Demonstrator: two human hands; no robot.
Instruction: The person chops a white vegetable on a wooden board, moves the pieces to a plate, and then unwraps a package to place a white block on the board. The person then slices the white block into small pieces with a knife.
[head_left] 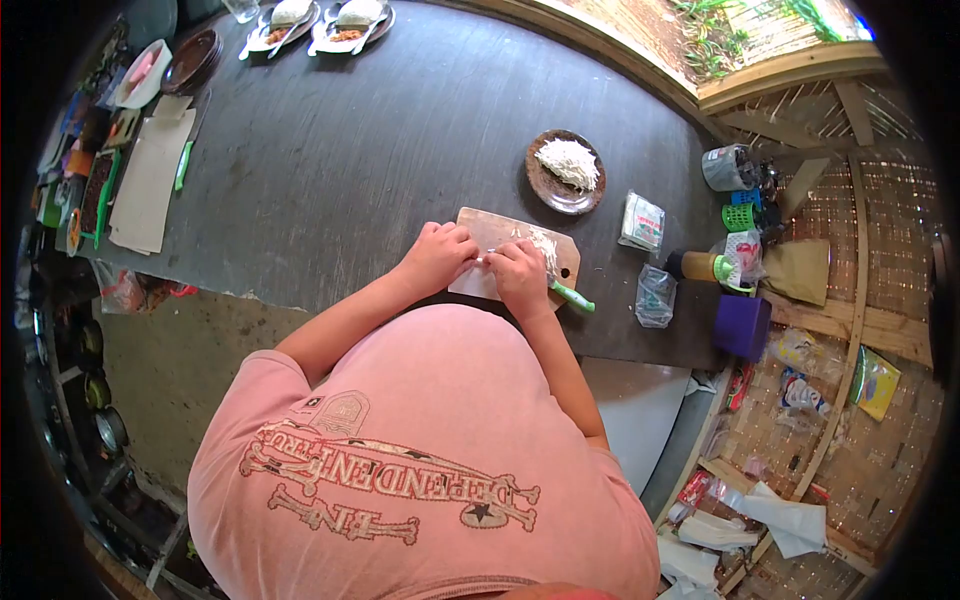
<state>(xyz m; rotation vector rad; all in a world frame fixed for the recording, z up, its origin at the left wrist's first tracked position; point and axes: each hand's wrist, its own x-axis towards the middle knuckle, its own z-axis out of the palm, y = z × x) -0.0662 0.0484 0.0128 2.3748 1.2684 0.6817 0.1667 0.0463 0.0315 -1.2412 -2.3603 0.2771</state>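
Observation:
A wooden cutting board (478,222) lies at the table's near edge, with white shreds (541,243) on its right part. My left hand (441,254) is at the board's left side, its fingers pinched on a small white piece (481,262). My right hand (517,272) is closed at the same piece, close to my left fingertips. A knife with a green handle (573,296) lies on the board beside my right hand, its blade partly hidden. Behind the board, a brown plate (566,199) holds a heap of white shreds (568,164).
On the dark table (360,150), a white packet (642,221) and a clear plastic bag (655,297) lie right of the board. Two plates of food stand at the far left. Cardboard (153,180) and a green knife (183,166) lie left. A purple box (742,327) is at right.

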